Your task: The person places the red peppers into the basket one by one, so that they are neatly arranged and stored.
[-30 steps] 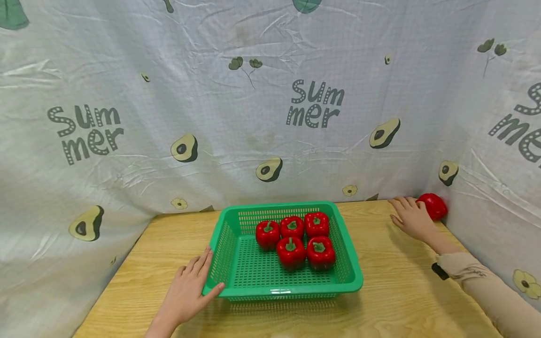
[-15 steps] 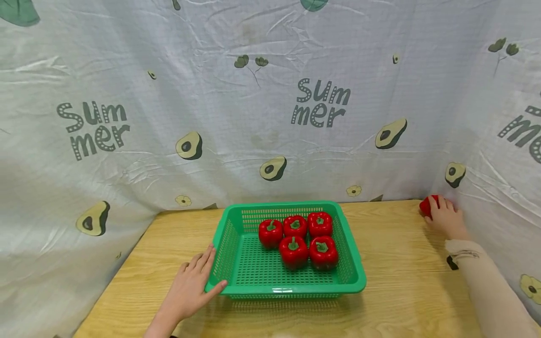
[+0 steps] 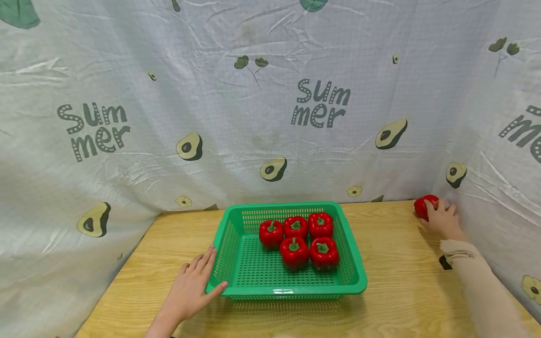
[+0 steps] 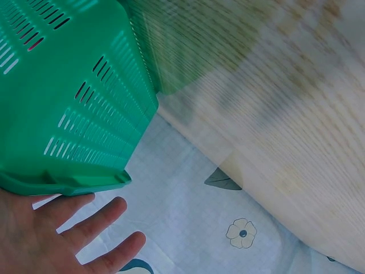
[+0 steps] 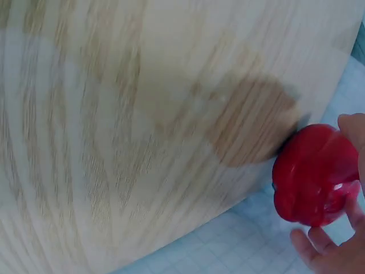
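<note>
A red bell pepper (image 3: 422, 207) is at the back right corner of the table. My right hand (image 3: 444, 222) grips it; in the right wrist view, thumb and fingers lie round the bell pepper (image 5: 313, 174), whose far side is partly hidden by them. A green plastic basket (image 3: 296, 291) stands mid-table, with several red bell peppers (image 3: 294, 256) upright in its middle and right part. My left hand (image 3: 186, 287) rests against the basket's left front corner with straight fingers. In the left wrist view the spread fingers of that hand (image 4: 68, 237) lie beside the basket's rim (image 4: 63, 185).
The wooden table (image 3: 393, 281) meets a white printed cloth (image 3: 321, 155) hanging at the back and on both sides. The cloth's right side (image 3: 494, 197) is close to the right hand and sleeve.
My right hand has moved right and round the pepper in the corner, then slightly left with it. The view has shifted a little. My left hand stays at the basket.
</note>
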The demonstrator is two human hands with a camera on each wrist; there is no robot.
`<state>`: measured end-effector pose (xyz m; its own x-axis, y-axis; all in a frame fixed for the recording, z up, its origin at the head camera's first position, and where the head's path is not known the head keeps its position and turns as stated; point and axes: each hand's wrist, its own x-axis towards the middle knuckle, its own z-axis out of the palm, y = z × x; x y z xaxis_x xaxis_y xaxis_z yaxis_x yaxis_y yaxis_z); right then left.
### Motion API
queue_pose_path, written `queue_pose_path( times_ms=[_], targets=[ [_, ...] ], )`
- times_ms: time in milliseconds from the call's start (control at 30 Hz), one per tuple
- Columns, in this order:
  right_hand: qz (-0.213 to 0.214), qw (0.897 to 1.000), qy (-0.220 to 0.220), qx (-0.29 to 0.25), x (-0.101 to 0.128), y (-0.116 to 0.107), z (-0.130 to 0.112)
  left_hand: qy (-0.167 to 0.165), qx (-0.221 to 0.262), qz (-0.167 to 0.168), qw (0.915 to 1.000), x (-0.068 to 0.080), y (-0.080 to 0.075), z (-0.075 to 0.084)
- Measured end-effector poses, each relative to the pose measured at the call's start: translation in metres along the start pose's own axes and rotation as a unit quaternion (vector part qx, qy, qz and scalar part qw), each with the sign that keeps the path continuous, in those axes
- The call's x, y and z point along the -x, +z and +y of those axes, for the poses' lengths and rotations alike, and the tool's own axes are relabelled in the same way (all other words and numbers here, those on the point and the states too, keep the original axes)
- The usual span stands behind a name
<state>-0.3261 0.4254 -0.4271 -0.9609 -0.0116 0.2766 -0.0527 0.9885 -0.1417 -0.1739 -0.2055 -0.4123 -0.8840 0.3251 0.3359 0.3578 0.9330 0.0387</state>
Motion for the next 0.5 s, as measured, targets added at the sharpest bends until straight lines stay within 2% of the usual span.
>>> queue_pose_path(
  times_ms=[133,300,500],
  targets=[
    [0.020,1.000,-0.017,0.000,0.0003,0.0010,-0.0049,0.000,0.000,-0.001,1.0000,0.0002,-0.0002,0.0000],
    [0.031,0.999,-0.032,0.026,-0.0005,0.0017,-0.0086,-0.002,0.002,0.000,1.0000,0.0012,0.0005,-0.0002],
    [0.038,0.998,-0.023,0.033,-0.0050,0.0079,-0.0108,0.001,0.001,0.004,1.0000,0.0006,0.0007,0.0001]
  ],
)
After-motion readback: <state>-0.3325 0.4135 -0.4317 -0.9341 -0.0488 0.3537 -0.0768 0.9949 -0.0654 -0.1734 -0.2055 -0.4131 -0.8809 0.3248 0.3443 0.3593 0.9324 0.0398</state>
